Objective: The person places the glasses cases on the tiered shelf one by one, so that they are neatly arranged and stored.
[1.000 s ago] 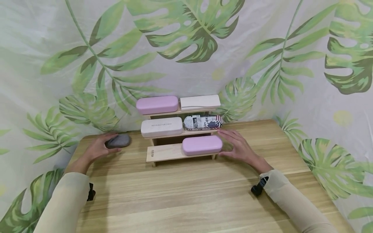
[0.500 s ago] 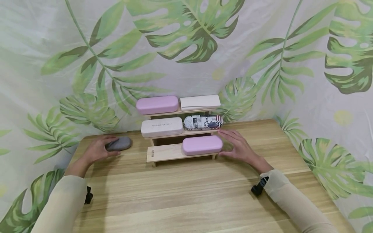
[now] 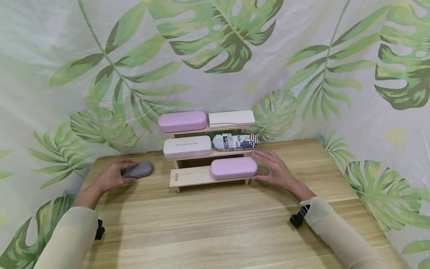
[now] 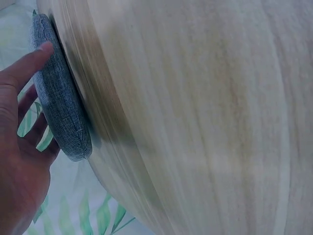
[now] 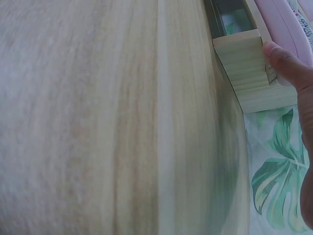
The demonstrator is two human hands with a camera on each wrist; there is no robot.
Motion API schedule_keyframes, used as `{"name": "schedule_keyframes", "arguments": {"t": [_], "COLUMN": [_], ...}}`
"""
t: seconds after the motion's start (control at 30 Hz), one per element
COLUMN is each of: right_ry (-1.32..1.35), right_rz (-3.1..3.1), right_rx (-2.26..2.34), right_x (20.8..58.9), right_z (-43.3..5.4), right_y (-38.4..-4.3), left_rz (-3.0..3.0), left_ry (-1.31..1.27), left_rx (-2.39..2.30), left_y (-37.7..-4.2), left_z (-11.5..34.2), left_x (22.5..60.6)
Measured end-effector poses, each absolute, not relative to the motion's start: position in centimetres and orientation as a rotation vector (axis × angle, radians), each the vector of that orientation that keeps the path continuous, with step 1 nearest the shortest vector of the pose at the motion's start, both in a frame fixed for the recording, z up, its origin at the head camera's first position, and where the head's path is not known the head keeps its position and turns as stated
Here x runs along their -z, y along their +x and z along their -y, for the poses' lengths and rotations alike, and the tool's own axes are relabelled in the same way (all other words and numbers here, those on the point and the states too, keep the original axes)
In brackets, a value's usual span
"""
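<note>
My left hand (image 3: 112, 177) grips a grey fabric glasses case (image 3: 140, 169) by its left end, thumb at the front and fingers behind. In the left wrist view the case (image 4: 61, 93) lies low over the wood. My right hand (image 3: 277, 170) holds the right side of a three-step wooden rack (image 3: 189, 176), its thumb (image 5: 276, 54) on the end of the lowest step. Beside that hand, on the lowest step, sits a lilac glasses case (image 3: 233, 167). A white case (image 3: 187, 146) and a newspaper-print case (image 3: 235, 142) share the middle step.
On the top step are another lilac case (image 3: 182, 121) and a white flap case (image 3: 231, 118). The left part of the lowest step is bare. A leaf-print cloth (image 3: 215, 56) hangs behind the wooden table (image 3: 218, 224).
The grey glasses case has shifted slightly right and toward me, with my left hand around it. My right hand and the rack keep their places.
</note>
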State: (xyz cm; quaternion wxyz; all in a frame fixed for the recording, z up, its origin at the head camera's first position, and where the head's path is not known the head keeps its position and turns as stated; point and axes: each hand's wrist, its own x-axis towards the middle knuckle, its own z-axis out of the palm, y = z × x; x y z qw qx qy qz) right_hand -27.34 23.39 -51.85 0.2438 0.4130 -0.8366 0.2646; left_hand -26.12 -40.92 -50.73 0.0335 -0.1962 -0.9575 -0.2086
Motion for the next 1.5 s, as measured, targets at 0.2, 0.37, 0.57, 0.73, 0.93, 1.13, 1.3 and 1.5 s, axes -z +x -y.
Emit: {"name": "schedule_keyframes", "arguments": {"t": [0.2,0.37,0.57,0.73,0.93,1.13,1.3,1.5], "right_ry": [1.137,1.134,1.141,1.136,1.134,1.136,1.135,1.139], "right_rz": [2.292,2.299,2.292,2.292,2.281,2.279,2.276,2.255], "right_rx": [-0.723,-0.723,-0.724,-0.732,-0.748,-0.747,-0.742,-0.739], "right_x": [51.8,51.9,51.9,52.0,52.0,52.0,52.0,52.2], "right_z": [-23.4,-23.5,-23.5,-23.4,-23.5,-23.5,-23.5,-23.6], "right_y": [-27.2,-27.3,-27.4,-27.4,-27.4,-27.5,-27.4,-27.5], "left_rz": [2.894,2.867,2.861,2.868,2.899,2.858,2.839,2.840], "left_ry": [-0.648,-0.669,-0.681,-0.673,-0.648,-0.683,-0.707,-0.708], "left_rx": [0.592,0.584,0.578,0.591,0.605,0.589,0.586,0.589], "left_y": [-25.8,-25.6,-25.3,-24.9,-24.6,-24.4,-24.0,-23.3], "left_z": [40.9,40.9,40.9,40.6,40.2,39.6,39.2,38.5], "left_x": [50.8,51.0,50.9,50.8,50.3,49.5,49.0,48.0]}}
